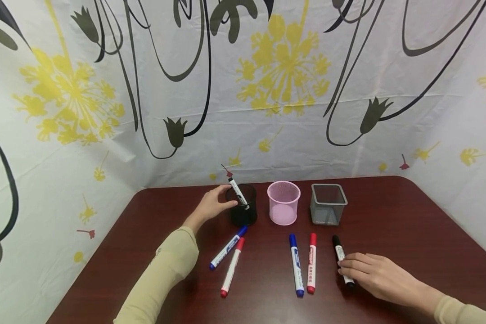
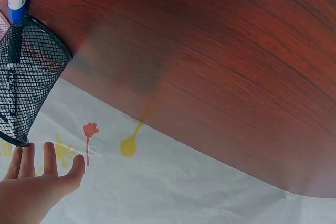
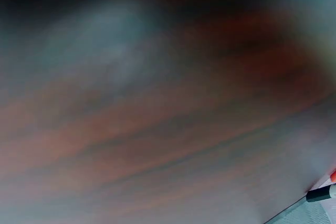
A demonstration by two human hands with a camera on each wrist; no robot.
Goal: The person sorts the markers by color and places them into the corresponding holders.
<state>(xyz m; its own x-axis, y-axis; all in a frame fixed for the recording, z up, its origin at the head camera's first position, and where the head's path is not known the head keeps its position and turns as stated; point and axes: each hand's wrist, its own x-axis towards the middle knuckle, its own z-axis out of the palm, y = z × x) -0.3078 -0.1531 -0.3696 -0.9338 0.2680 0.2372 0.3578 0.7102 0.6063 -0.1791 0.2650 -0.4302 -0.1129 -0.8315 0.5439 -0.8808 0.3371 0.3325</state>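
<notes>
Office-like spot here — a dark wood desk (image 1: 267, 265), mesh pen cups (image 1: 283, 207), markers (image 1: 312, 263) — flowered sheeting (image 1: 227, 135) hanging right behind.

In the right wrist view we get the surface (image 3: 131, 145) only as a blur. The right hand (image 1: 378, 274) hides its own thumb and part of the black marker (image 1: 339, 253), so we cannot tell the grip. The left wrist view crops the mesh cup (image 2: 34, 72) and left hand (image 2: 34, 190); the markers' fine print is too small for us.

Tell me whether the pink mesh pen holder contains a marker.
No, the pink mesh pen holder shows none; a black-capped marker leans in the black pen holder.
</notes>
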